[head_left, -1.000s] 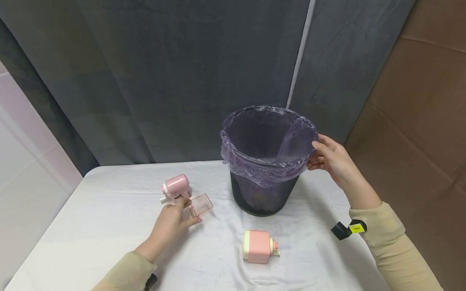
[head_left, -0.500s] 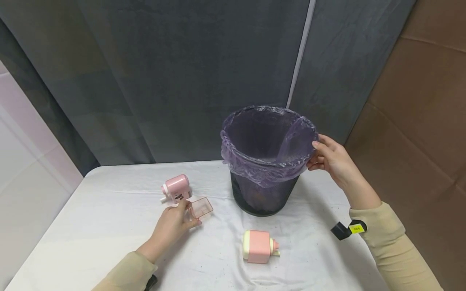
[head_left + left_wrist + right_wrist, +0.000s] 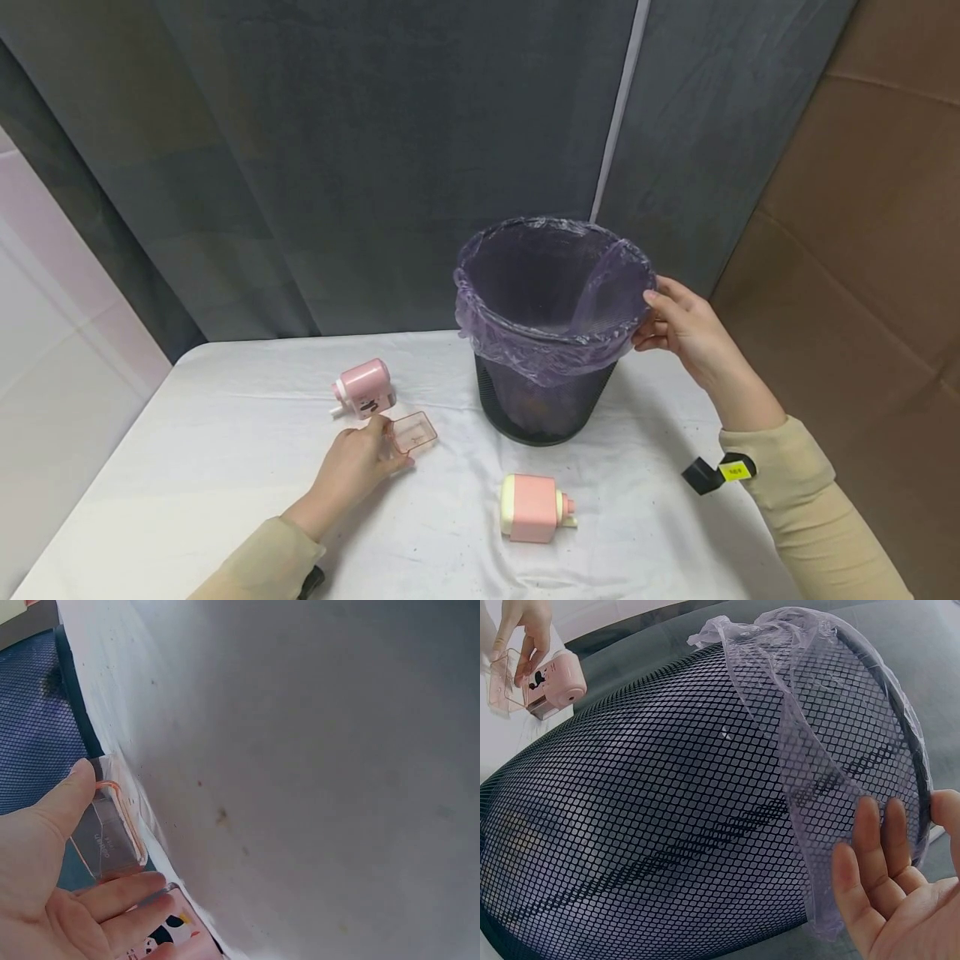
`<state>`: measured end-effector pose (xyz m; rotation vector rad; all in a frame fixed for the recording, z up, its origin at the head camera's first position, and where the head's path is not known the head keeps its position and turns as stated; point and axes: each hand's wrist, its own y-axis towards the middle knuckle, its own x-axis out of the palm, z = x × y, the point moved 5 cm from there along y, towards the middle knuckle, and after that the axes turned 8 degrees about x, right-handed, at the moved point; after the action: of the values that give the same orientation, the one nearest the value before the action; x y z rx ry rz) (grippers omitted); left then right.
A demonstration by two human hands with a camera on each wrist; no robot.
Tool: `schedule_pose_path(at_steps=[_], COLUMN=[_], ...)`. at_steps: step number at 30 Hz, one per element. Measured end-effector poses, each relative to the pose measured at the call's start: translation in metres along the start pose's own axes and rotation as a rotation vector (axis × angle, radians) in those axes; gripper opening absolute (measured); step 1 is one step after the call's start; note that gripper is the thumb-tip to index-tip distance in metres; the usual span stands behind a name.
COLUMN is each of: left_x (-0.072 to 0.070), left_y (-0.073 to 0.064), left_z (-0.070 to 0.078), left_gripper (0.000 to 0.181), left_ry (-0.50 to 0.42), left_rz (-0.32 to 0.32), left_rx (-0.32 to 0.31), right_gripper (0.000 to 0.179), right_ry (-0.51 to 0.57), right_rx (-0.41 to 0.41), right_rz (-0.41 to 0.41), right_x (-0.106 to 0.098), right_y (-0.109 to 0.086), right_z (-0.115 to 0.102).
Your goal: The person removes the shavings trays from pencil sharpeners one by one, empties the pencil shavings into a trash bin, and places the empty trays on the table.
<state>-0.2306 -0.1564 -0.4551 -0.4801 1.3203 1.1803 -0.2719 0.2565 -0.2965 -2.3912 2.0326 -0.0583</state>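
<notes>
My left hand pinches a clear pinkish plastic shavings drawer between thumb and fingers, low at the table's left side. Just behind it, a pink pencil sharpener with a crank lies on the cloth; in the left wrist view my fingers overlap its printed face. On the right, my right hand grips the rim of a black mesh trash bin, thumb on top and fingers outside. The bin stands tilted slightly, lined with a purple bag.
A second pencil sharpener, coral and cream, lies on its side in front of the bin. White cloth covers the table. A dark curtain hangs behind, and a brown panel stands to the right.
The drawer in my left hand has turned and dropped a little, and the left hand has shifted slightly. My right hand and the trash bin stay where they were.
</notes>
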Motion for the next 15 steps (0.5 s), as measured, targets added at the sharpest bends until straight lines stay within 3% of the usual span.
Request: schedule_pose_path(at_steps=[15], left_x=[0.0023], left_y=[-0.0024], left_z=[-0.0030], left_gripper=[0.062], left_ry=[0.037], left_rz=[-0.116], left_rx=[-0.034], right_gripper=[0.057], right_ry=[-0.022], right_rx=[0.000], right_rz=[0.011], right_x=[0.0004], right_y=[-0.0003], right_z=[0.0001])
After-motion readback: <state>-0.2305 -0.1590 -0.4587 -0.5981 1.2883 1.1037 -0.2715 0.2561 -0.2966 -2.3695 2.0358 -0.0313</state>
